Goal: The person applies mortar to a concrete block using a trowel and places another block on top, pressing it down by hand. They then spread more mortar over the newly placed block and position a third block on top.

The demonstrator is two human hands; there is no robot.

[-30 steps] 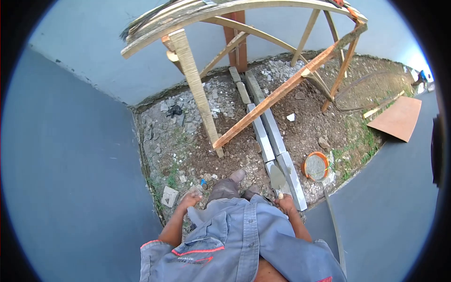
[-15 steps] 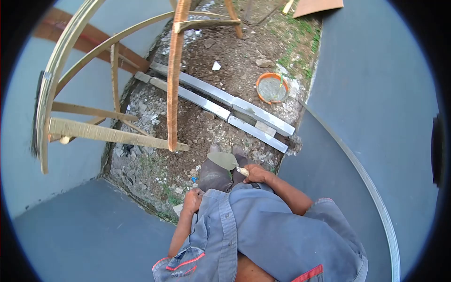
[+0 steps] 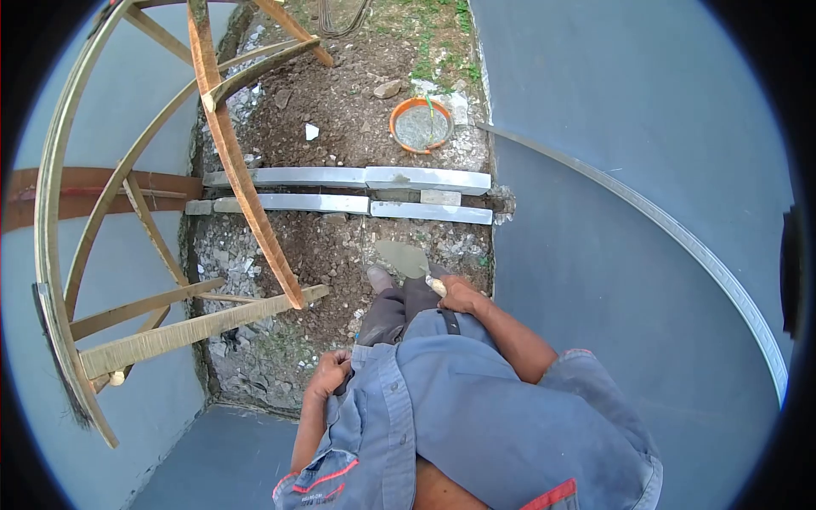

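My right hand point(image 3: 460, 294) is wrapped round the handle of a trowel point(image 3: 405, 258), whose flat grey blade points left in front of my legs. Down at my left hip, my left hand point(image 3: 330, 372) rests against my clothing with its fingers curled; whether it grips anything is hidden. Beyond the trowel lie two parallel rows of pale blocks, a near row point(image 3: 429, 212) and a far row point(image 3: 429, 179), with a short block point(image 3: 440, 197) between them. An orange-rimmed bucket point(image 3: 396, 134) of grey wet mix stands past the far row.
A wooden frame point(image 3: 208, 327) with curved pieces rises at the left, in front of a pale wall point(image 3: 153, 425). A grey wall point(image 3: 595, 255) with a long metal strip point(image 3: 663, 219) stands at the right. Rubble and soil point(image 3: 331, 102) cover the ground.
The view has turned, so the block rows now run level and the bucket sits further left and higher. My right hand still holds the trowel; my left hand remains at my hip.
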